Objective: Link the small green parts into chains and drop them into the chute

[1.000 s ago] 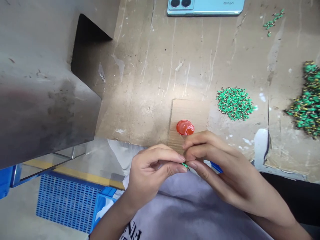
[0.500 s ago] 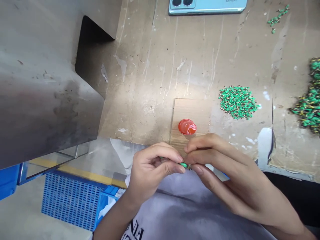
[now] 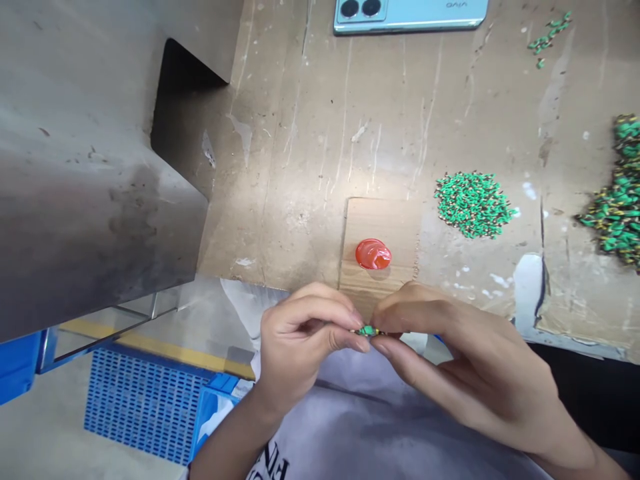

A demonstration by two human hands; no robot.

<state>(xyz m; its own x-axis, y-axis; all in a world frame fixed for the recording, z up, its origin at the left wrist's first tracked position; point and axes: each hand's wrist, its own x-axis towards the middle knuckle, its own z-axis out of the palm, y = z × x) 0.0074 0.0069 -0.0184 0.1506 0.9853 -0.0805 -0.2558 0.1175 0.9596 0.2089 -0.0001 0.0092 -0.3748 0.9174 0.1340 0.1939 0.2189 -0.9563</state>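
My left hand [image 3: 300,343] pinches a small green piece [image 3: 367,330] between thumb and forefinger, just below the cardboard square. My right hand [image 3: 460,360] closes its thumb and fingers on the other end of that piece, so the fingertips of both hands nearly meet. A red oval dish [image 3: 373,254] rests on the cardboard square [image 3: 383,217], beyond my fingertips. To the right lies a heap of small green pieces [image 3: 473,205] with dark ends.
A larger green and yellow heap [image 3: 620,200] lies at the right edge. A light blue phone [image 3: 410,17] is at the top, near a few scattered green pieces [image 3: 549,37]. Grey metal housing [image 3: 100,167] stands left, above a blue crate [image 3: 143,403].
The fingers of my right hand have bent and closed in lower around the green piece, which shows more clearly now. My left hand has shifted slightly left.
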